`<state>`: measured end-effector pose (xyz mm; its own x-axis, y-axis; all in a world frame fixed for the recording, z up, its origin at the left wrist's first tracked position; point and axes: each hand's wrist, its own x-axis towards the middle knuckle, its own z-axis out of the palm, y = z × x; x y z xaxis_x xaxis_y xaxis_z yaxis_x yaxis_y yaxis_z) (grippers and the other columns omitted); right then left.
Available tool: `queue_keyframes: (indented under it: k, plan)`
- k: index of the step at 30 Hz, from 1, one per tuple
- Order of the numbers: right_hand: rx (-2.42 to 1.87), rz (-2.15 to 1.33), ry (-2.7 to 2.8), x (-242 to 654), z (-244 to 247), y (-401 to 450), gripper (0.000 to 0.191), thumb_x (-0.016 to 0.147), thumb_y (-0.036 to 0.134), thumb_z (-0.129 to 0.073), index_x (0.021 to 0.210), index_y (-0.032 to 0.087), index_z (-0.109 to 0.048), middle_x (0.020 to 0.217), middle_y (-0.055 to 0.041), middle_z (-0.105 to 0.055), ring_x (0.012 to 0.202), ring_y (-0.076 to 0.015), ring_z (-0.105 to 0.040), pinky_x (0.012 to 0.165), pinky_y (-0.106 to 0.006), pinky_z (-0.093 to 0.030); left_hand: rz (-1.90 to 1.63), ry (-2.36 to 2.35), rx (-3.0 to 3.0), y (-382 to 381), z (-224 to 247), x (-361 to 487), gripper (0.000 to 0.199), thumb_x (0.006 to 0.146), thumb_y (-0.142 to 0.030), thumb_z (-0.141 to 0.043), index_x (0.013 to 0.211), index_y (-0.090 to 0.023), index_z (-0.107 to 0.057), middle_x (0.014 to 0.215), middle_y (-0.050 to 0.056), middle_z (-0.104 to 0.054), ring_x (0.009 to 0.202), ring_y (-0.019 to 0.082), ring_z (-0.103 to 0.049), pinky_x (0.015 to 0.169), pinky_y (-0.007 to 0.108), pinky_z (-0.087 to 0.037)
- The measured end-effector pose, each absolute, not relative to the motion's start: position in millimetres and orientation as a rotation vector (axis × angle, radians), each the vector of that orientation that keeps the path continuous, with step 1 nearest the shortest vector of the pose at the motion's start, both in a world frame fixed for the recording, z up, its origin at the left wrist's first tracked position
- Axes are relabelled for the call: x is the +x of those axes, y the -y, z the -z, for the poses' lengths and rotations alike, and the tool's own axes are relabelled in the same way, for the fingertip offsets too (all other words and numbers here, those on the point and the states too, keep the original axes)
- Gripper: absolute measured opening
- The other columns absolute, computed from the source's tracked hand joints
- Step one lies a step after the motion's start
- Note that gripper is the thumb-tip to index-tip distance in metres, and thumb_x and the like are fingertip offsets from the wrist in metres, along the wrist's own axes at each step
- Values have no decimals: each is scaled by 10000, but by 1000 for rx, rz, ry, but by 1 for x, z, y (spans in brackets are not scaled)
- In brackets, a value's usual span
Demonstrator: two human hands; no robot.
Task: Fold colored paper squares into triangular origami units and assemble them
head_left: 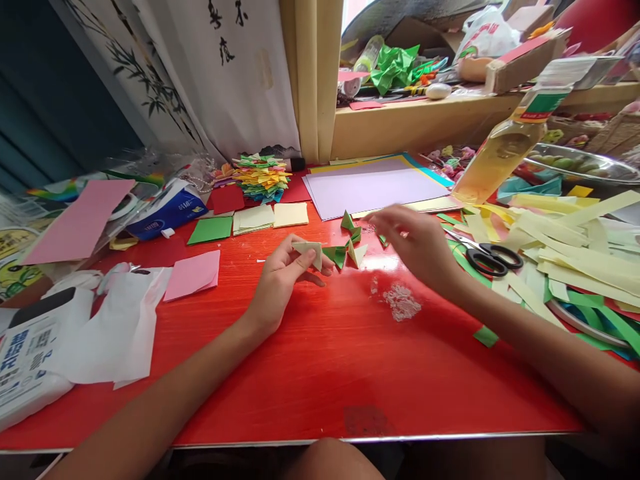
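My left hand (280,280) pinches a folded cream paper piece (309,252) between thumb and fingers, over the middle of the red table. Just right of it lie several small folded paper pieces, among them a green one (351,228) and a cream one (357,253). My right hand (413,240) hovers above and to the right of these, fingers loosely bent and apart, with nothing visible in them. Another green folded piece (383,241) shows beside its fingers, partly hidden.
Black-handled scissors (493,259) lie among paper strips (590,257) at right, near a tilted-looking glass bottle (500,157). Paper sheets (370,187) and a colourful folded-paper stack (263,177) stand behind. Pink paper squares (193,275) and a wipes pack (35,360) lie left.
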<state>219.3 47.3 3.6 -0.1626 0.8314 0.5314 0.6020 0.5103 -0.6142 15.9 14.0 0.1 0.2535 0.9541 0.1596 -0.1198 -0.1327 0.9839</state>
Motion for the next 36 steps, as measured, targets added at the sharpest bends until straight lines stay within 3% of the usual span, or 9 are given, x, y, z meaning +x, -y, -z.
queue_keyframes:
  k: [2, 5, 8, 14, 19, 25, 33, 36]
  plan:
    - [-1263, -126, 1883, 239, 0, -69, 240, 845, 271, -455, 1014, 209, -613, 1025, -92, -588, 818, -177, -580, 708, -323, -458, -1129, -850, 1325, -15, 1, 16, 112, 852, -258, -422, 780, -177, -450, 688, -9, -560, 626, 124, -570, 547, 250, -468]
    - [-1343, -13, 2115, 256, 13, -89, 299, 826, 275, -477, 1098, 217, -585, 1059, -102, -587, 892, -225, -570, 764, -386, -456, -1075, -899, 1338, -16, 6, 17, 122, 857, -266, -411, 781, -175, -444, 632, -35, -507, 467, 78, -495, 459, 217, -429]
    - [-1304, 44, 2361, 255, 26, -93, 297, 830, 289, -462, 1076, 200, -603, 1041, -95, -610, 971, -246, -543, 832, -407, -434, -1061, -963, 1360, -16, 9, 18, 135, 853, -289, -423, 788, -174, -448, 620, -42, -484, 431, 58, -443, 414, 190, -383]
    - [-1381, -25, 2243, 248, 22, -86, 284, 809, 182, -453, 1045, 160, -607, 1025, -102, -620, 886, -218, -586, 778, -361, -460, -1032, -1024, 1389, -17, 11, 17, 158, 848, -306, -430, 770, -171, -457, 630, -34, -498, 436, 53, -423, 426, 187, -368]
    - [-1223, -435, 1881, 238, -5, -67, 209, 787, 253, -521, 974, 229, -609, 938, -49, -638, 829, -179, -588, 735, -333, -481, -1041, -975, 1424, -15, 7, 16, 194, 836, -322, -451, 738, -167, -514, 683, -8, -516, 559, 81, -462, 479, 192, -386]
    - [-841, -1082, 1804, 203, -19, -30, 324, 802, 275, -540, 1119, 219, -503, 864, -41, -586, 727, -132, -560, 598, -272, -485, -1046, -866, 1608, -4, -3, 20, 143, 792, -281, -528, 721, -182, -604, 1052, 49, -563, 970, 187, -504, 782, 276, -417]
    - [-994, -966, 1818, 198, -11, -27, 218, 767, 337, -587, 936, 204, -626, 946, -50, -554, 780, -129, -531, 638, -259, -447, -1023, -850, 1643, -4, 0, 17, 159, 805, -284, -508, 700, -182, -572, 817, 16, -580, 845, 165, -523, 789, 275, -385]
    - [-1092, -1001, 1876, 200, -11, -28, 232, 770, 374, -568, 891, 190, -642, 776, -30, -587, 650, -116, -530, 542, -246, -421, -999, -849, 1680, -6, 0, 17, 173, 818, -286, -489, 704, -180, -564, 759, 9, -548, 791, 152, -510, 775, 273, -381]
